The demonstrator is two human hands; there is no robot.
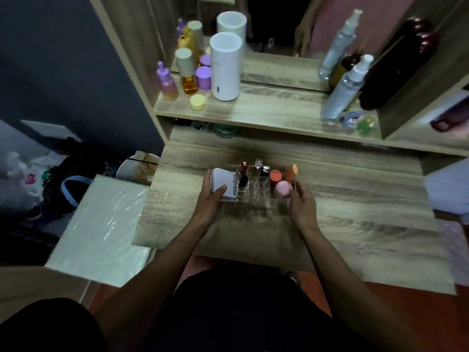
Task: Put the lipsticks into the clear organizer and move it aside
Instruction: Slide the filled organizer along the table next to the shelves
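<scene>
The clear organizer (pixel 253 196) stands on the wooden table (pixel 355 224), in front of me. Lipsticks stand upright in its middle slots: a red one (pixel 244 167), a dark one (pixel 243 180), a clear-capped one (pixel 258 164) and a silver-topped one (pixel 265 171). A white tube (pixel 223 182) fills its left end; an orange cap (pixel 275 176), an orange sponge (pixel 291 172) and a pink sponge (pixel 282 188) fill its right end. My left hand (pixel 212 199) grips the organizer's left end, thumb on the white tube. My right hand (pixel 302 203) grips its right end.
A raised shelf (pixel 266 107) behind holds purple and amber bottles (pixel 189 77), a white cylinder (pixel 225 66), spray bottles (pixel 342 92) and a dark brush (pixel 396 64) before a mirror. A white box (pixel 101 224) sits left of the table, clutter beyond it.
</scene>
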